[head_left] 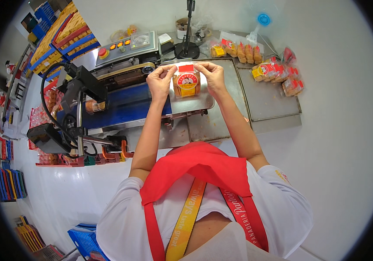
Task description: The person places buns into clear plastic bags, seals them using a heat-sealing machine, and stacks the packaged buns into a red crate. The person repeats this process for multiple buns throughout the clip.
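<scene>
A clear bag of brown baked goods point(187, 86), with a red and yellow label, lies on the metal plate at the end of a conveyor. My left hand point(159, 81) pinches the upper left corner of its top flap. Opposite it, the fingers of my right hand point(212, 79) are closed on the upper right corner. Between my hands a small red patch shows at the top of the bag. To the left, another bag point(95, 105) rests on the blue conveyor belt point(128, 106), partly hidden by a black device on a stand.
A sealing machine point(128, 50) with lit buttons and a red knob runs behind the belt. Several packed bags point(278, 71) sit on the metal table point(269, 102) at right. A black stand base point(187, 51) is behind my hands. Stacked crates point(71, 37) fill the far left.
</scene>
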Available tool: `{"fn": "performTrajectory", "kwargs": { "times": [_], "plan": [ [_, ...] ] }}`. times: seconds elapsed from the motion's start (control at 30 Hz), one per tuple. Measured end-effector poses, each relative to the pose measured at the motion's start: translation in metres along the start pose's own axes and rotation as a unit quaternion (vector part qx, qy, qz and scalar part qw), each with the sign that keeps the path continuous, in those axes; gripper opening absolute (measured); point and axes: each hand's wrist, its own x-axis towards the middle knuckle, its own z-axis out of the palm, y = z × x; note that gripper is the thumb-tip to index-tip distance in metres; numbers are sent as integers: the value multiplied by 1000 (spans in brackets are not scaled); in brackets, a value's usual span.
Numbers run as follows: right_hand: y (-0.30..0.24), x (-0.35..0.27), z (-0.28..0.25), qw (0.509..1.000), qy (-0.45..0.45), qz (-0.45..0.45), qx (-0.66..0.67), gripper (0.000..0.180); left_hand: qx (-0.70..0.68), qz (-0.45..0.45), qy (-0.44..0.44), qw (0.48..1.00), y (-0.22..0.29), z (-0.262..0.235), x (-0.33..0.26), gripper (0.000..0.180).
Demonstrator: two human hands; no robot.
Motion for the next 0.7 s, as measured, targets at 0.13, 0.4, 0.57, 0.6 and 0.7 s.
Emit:
{"fn": "performTrajectory", "kwargs": {
  "times": [0.13, 0.4, 0.57, 0.6, 0.7],
  "plan": [
    [-1, -1, -4, 999, -11, 13, 29, 11, 14, -26, -62, 998, 12, -10, 6, 8],
    [6, 7, -5, 999, -4, 23, 35, 12, 34, -49, -144, 988, 13, -15, 33, 7],
    [5, 9, 0, 1000, 15, 12, 9, 12, 149, 20, -100, 983, 12, -16, 33, 7],
    [6, 9, 1, 1000, 15, 6, 7, 12, 166, 37, -94, 981, 19, -13, 30, 7],
    [6, 9, 3, 1000, 17, -2, 5, 11, 197, 38, -99, 975, 27, -14, 31, 9]
  ]
}}
